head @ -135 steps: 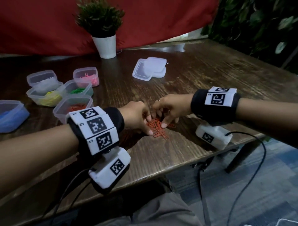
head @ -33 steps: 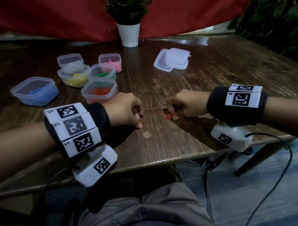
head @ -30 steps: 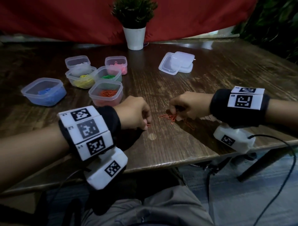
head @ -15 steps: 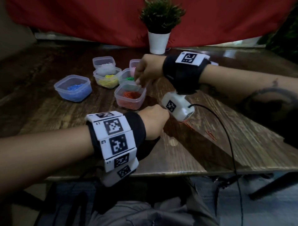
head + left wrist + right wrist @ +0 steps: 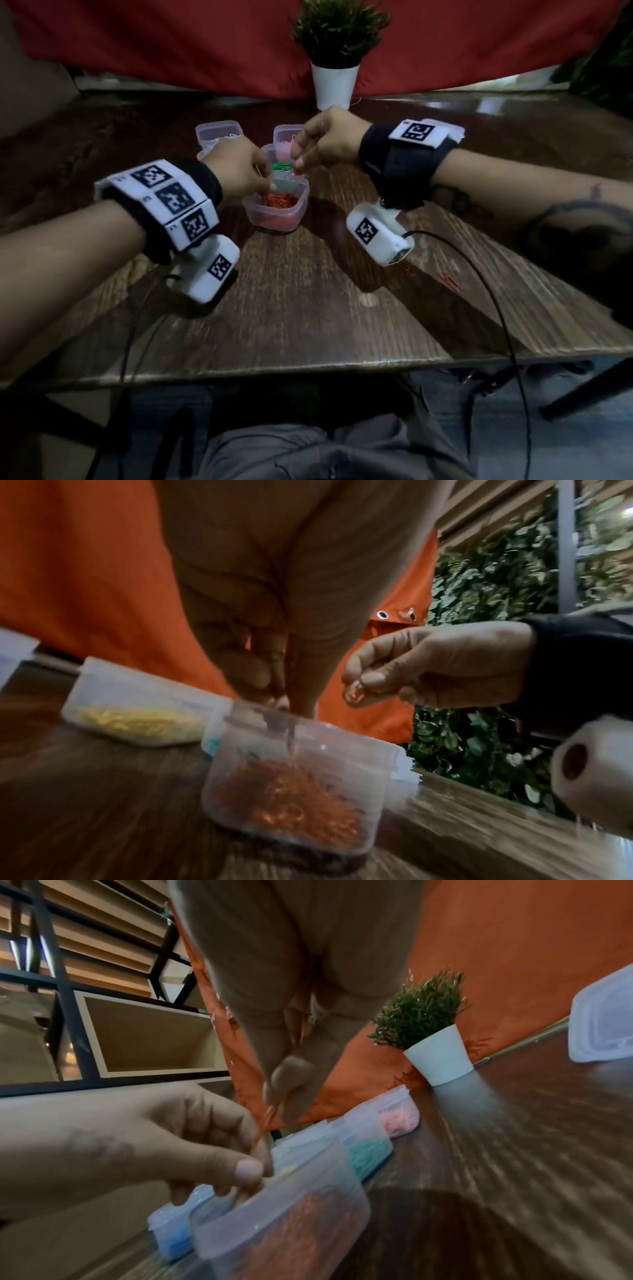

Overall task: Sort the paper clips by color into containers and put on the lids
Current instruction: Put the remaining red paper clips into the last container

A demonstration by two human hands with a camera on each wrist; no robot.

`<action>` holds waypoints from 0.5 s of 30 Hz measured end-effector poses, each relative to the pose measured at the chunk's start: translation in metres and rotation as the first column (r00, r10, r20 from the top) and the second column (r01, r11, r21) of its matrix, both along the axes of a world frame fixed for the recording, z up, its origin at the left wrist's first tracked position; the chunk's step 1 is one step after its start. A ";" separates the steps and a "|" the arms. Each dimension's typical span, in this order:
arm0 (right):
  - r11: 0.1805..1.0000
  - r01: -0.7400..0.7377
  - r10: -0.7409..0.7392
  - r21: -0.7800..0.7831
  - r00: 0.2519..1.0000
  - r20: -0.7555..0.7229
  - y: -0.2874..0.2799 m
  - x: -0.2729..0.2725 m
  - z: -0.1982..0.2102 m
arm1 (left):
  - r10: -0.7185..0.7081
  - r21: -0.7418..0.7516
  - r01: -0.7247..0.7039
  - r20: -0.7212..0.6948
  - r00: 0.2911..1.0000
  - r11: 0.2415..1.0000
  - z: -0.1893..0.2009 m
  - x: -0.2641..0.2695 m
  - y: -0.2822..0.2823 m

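Both hands are over the container with the orange clips [image 5: 275, 208], which stands on the wooden table [image 5: 308, 308] around the middle of it, between the near edge and the far edge. The left hand [image 5: 236, 168] has its fingertips [image 5: 274, 696] pressed together and pointing down, just at the rim of this container; some orange clips seem to hang from the pinch, but the picture is blurred there and I cannot tell for sure. The right hand [image 5: 325, 140] is a little higher and toward the far side, with the fingers curled, and it pinches an orange paper clip [image 5: 354, 695] between thumb and forefinger. Inside the container lies a heap of orange clips [image 5: 291, 799]. Just behind it, toward the far edge, stands the container with green clips [image 5: 279, 164], and then the container with pink clips [image 5: 286, 137]. To the left of these is a container with pale clips [image 5: 219, 132]. The yellow clips container [image 5: 137, 718] is seen beside the left hand in the left wrist view, and a blue clips container [image 5: 174, 1234] shows in the right wrist view, near the orange one. A few orange clips [image 5: 448, 282] lie loose on the table toward the right edge. The stack of lids [image 5: 603, 1023] rests on the right part of the table. A small plant in a white pot [image 5: 335, 82] stands at the far edge, before a red cloth [image 5: 171, 44].
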State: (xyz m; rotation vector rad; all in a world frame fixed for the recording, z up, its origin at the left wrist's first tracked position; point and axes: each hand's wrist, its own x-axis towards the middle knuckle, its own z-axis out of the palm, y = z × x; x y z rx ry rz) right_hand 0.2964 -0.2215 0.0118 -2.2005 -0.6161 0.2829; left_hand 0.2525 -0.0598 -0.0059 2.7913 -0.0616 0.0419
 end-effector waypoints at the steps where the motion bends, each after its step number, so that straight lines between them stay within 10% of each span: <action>1: 0.998 -0.010 0.010 -0.060 1.000 -0.001 0.005 -0.001 -0.002 | -0.011 0.004 0.011 0.007 1.000 1.000 -0.003 0.000 0.002; 10: 0.970 0.028 -0.022 -0.241 0.999 0.029 -0.066 -0.027 0.021 | -0.131 0.156 0.159 -0.172 0.976 0.975 0.010 -0.019 0.000; 15: 0.712 -0.182 0.054 -0.678 0.977 -0.206 -0.124 -0.055 0.001 | -0.220 0.343 0.187 0.059 0.974 0.920 0.014 -0.031 -0.036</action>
